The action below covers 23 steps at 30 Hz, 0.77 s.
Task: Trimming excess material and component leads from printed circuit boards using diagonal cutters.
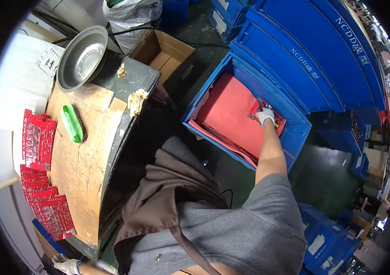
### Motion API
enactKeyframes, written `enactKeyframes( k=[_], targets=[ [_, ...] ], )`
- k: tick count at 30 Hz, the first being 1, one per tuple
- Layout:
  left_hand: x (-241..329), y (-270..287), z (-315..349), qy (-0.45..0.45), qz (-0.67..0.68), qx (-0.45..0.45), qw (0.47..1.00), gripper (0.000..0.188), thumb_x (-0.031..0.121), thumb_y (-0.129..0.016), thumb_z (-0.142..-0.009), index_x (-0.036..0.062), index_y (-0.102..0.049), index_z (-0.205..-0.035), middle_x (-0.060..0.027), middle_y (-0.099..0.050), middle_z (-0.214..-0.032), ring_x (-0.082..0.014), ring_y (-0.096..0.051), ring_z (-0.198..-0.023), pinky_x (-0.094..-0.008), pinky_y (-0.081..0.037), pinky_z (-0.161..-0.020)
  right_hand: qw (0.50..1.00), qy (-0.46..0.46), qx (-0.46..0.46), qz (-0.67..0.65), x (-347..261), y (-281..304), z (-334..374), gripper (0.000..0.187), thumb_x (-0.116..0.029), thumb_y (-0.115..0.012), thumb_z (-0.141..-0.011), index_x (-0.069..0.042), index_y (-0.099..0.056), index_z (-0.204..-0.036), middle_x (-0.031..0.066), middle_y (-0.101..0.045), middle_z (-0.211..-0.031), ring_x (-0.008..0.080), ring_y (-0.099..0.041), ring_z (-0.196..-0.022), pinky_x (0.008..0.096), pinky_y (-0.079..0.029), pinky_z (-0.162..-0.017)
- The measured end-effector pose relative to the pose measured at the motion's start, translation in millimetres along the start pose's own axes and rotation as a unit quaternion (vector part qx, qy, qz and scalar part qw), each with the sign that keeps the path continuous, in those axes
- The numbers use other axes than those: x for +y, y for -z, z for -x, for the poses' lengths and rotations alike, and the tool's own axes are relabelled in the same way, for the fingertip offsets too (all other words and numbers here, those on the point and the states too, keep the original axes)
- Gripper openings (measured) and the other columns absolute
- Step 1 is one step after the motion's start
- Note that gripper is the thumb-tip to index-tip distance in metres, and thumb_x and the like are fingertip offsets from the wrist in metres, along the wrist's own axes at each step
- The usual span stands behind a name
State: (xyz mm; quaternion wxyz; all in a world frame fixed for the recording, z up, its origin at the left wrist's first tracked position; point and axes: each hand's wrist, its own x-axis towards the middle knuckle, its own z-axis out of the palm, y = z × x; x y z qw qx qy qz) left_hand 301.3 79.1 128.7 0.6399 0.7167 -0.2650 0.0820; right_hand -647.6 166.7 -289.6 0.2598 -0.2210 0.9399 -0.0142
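Note:
My right hand (265, 116), in a white glove, reaches down into a blue plastic crate (303, 120). Its fingers are closed on a red circuit board (253, 110), which lies over a pink-red sheet (227, 103) inside the crate. Beside the wrist a small yellow part shows, too small to name. At the lower left, my left hand (68, 266), also gloved, is beside the workbench's near end, with its fingers apart and nothing seen in them. Several red circuit boards (39, 142) lie in an overlapping row along the bench's left edge.
On the wooden bench top (87, 169) are a green-backed brush (72, 123) and a metal bowl (82, 58). Beyond the bench stands an open cardboard box (169, 50). Tall blue crates (296, 50) rise behind the open crate; more blue crates (328, 240) stand at lower right.

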Motion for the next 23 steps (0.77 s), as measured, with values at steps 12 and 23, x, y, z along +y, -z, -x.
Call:
enactKeyframes(
  k=[12, 23],
  targets=[
    [76.5, -108.8, 84.4, -0.124, 0.143, -0.317, 0.929, 0.047, 0.029, -0.045, -0.104, -0.0091, -0.065, -0.124, -0.0199, -0.071, -0.119, -0.0279, -0.070, -0.109, -0.0395, -0.056, -0.096, 0.805, 0.122, 0.112, -0.569, -14.1, 139.3, 234.9, 0.032, -0.005, -0.073, -0.092, -0.002, -0.071, -0.124, 0.0011, -0.068, -0.099, 0.0070, -0.061, -0.080, 0.0246, -0.049, -0.068],
    [187.8, -120.1, 289.1, -0.057, 0.264, -0.638, 0.721, 0.066, 0.013, -0.056, -0.099, 0.0003, -0.030, -0.159, -0.0238, -0.047, -0.153, -0.0318, -0.045, -0.144, -0.0417, -0.032, -0.120, 0.603, 0.539, -0.136, -0.573, -299.8, 144.2, 490.9, 0.042, 0.003, -0.067, -0.090, -0.001, -0.057, -0.130, 0.0081, -0.051, -0.120, 0.0117, -0.056, -0.100, 0.0271, -0.046, -0.089]
  ],
)
